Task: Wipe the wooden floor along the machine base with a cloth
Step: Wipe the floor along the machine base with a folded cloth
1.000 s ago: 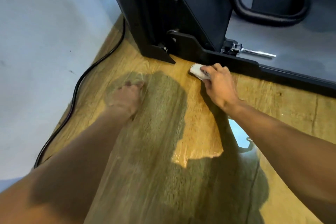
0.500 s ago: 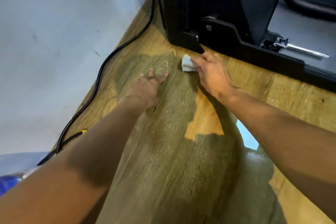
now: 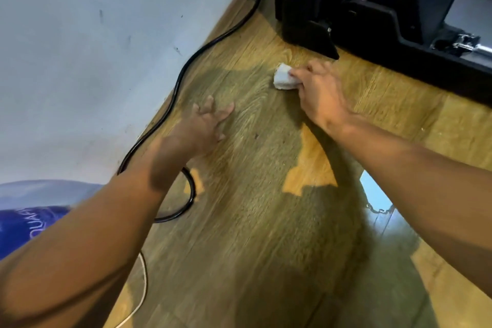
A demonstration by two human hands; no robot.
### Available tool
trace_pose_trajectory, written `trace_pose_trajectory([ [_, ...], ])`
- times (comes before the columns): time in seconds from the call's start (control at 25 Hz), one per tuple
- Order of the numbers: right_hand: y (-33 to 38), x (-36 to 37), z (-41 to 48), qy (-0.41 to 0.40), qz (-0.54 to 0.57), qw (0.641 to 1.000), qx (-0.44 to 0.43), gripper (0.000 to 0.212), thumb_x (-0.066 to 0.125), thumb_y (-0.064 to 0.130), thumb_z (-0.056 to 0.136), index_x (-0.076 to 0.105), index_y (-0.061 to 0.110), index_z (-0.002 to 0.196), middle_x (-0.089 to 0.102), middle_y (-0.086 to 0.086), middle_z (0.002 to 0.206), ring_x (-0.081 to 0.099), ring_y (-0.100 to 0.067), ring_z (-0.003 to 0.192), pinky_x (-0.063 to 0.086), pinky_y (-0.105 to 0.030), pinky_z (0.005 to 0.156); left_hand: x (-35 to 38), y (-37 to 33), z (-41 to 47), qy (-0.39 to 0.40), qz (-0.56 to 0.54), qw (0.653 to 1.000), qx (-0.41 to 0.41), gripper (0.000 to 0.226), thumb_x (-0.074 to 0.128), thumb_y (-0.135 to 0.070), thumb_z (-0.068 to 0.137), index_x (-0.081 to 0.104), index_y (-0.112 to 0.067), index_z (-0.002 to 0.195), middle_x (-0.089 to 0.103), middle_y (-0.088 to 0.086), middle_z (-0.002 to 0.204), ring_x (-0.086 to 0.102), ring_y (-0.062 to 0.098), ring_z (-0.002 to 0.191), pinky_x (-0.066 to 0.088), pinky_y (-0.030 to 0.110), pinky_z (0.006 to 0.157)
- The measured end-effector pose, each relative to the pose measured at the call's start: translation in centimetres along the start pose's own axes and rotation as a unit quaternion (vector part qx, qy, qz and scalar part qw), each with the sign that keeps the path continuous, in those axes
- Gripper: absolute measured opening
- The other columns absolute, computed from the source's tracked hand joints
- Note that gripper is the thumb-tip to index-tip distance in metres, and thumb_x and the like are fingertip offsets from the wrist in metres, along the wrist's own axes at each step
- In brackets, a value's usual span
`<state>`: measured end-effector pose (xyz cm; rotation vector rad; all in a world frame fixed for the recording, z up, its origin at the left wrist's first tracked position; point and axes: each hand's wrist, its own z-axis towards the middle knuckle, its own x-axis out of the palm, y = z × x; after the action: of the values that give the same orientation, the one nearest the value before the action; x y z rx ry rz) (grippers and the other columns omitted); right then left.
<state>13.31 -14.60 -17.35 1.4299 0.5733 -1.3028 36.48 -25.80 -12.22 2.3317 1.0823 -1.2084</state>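
The person's right hand is pinching a small wadded white cloth against the wooden floor, and it is now sliding clear of the machine base, past its front corner toward the wall-side edge of the floor where the black cable is running. A second ago it was pressing right at the base rail, so that strip is probably done. The left hand is lying flat, fingers spread, bracing.

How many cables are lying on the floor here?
2. A black cable runs along the wall and loops under the left forearm; a thin white cable lies lower left. Parts are hidden by the arm.
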Motion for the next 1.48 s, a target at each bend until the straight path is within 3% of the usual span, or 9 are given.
trace_pose_trajectory([
  [0.16,5.3,0.8,-7.9,0.071,0.021,0.98,-0.183,0.039,0.028,0.036,0.094,0.057,0.022,0.117,0.056,-0.011,0.122,0.049,-0.032,0.111,0.047,-0.043,0.087,-0.3,-0.2,0.1,-0.006,-0.018,1.0,-0.007,0.069,0.045,-0.021,0.099,0.003,-0.045,0.149,-0.014,0.005,0.158,-0.007,0.038,0.143,0.012,0.053,0.116],
  [0.28,5.7,-0.6,-10.1,0.155,0.047,0.939,-0.302,0.033,0.062,0.017,0.083,0.061,0.014,0.116,0.061,-0.01,0.11,0.055,-0.027,0.098,0.05,-0.035,0.077,-0.3,-0.8,0.0,-0.001,-0.011,1.0,-0.014,0.07,0.043,-0.017,0.099,0.002,-0.043,0.149,-0.014,0.008,0.158,-0.008,0.04,0.143,0.013,0.051,0.115],
  [0.48,2.4,-1.4,-5.6,0.052,0.023,0.995,-0.085,0.033,0.052,0.014,0.093,0.056,0.018,0.126,0.054,-0.006,0.121,0.049,-0.026,0.113,0.043,-0.038,0.097,-0.3,-1.7,-0.5,-0.009,0.003,1.0,-0.025,0.063,0.039,-0.022,0.102,0.003,-0.038,0.151,-0.01,0.012,0.158,-0.003,0.043,0.142,0.014,0.051,0.115],
  [0.68,8.6,-0.9,-16.3,0.161,0.187,0.927,-0.284,0.031,0.046,0.025,0.086,0.054,-0.002,0.101,0.053,-0.023,0.104,0.052,-0.034,0.098,0.053,-0.044,0.077,0.3,-1.4,-1.6,-0.039,0.022,0.999,0.014,0.052,0.039,-0.028,0.101,0.02,-0.043,0.148,0.004,0.012,0.159,0.019,0.04,0.141,0.023,0.047,0.112],
  [0.76,8.1,-1.4,-17.4,0.148,0.1,0.909,-0.377,0.029,0.043,0.01,0.088,0.064,0.005,0.106,0.061,-0.018,0.106,0.056,-0.031,0.1,0.052,-0.043,0.08,0.9,-1.6,-2.1,-0.042,0.034,0.998,0.011,0.053,0.039,-0.03,0.101,0.018,-0.043,0.148,0.005,0.01,0.159,0.015,0.041,0.142,0.023,0.049,0.112],
  [1.0,2.4,-3.5,-11.1,0.116,0.01,0.984,-0.133,0.037,0.056,0.009,0.092,0.055,0.017,0.128,0.056,-0.006,0.119,0.05,-0.022,0.106,0.05,-0.041,0.088,0.8,-3.9,-2.1,-0.107,0.075,0.99,0.05,0.047,0.039,-0.037,0.1,0.041,-0.013,0.14,0.027,0.01,0.153,0.025,0.031,0.14,0.024,0.043,0.112],
  [1.16,5.1,-2.8,-18.8,0.128,0.0,0.962,-0.242,0.04,0.062,0.011,0.087,0.054,0.023,0.125,0.06,-0.005,0.113,0.056,-0.024,0.102,0.054,-0.039,0.082,1.2,-4.2,-1.9,-0.064,0.137,0.987,0.056,0.065,0.028,-0.053,0.098,-0.002,-0.032,0.152,0.005,0.014,0.158,0.013,0.04,0.142,0.014,0.049,0.114],
  [1.32,4.2,-3.4,-20.1,0.175,0.055,0.918,-0.351,0.041,0.059,0.005,0.082,0.055,0.02,0.12,0.061,-0.004,0.109,0.058,-0.024,0.095,0.054,-0.036,0.077,1.1,-5.5,-1.3,-0.021,0.118,0.992,0.024,0.078,0.041,-0.059,0.091,-0.002,-0.035,0.151,0.0,0.019,0.157,0.012,0.047,0.14,0.018,0.054,0.111],
  [1.48,-2.0,-4.9,-12.1,0.089,0.018,0.989,-0.115,0.033,0.058,0.011,0.087,0.061,0.017,0.12,0.058,-0.007,0.117,0.059,-0.026,0.102,0.052,-0.031,0.087,0.9,-5.7,-1.0,-0.014,0.113,0.993,0.018,0.082,0.047,-0.056,0.09,-0.002,-0.032,0.151,0.001,0.022,0.156,0.011,0.048,0.14,0.019,0.054,0.113],
])
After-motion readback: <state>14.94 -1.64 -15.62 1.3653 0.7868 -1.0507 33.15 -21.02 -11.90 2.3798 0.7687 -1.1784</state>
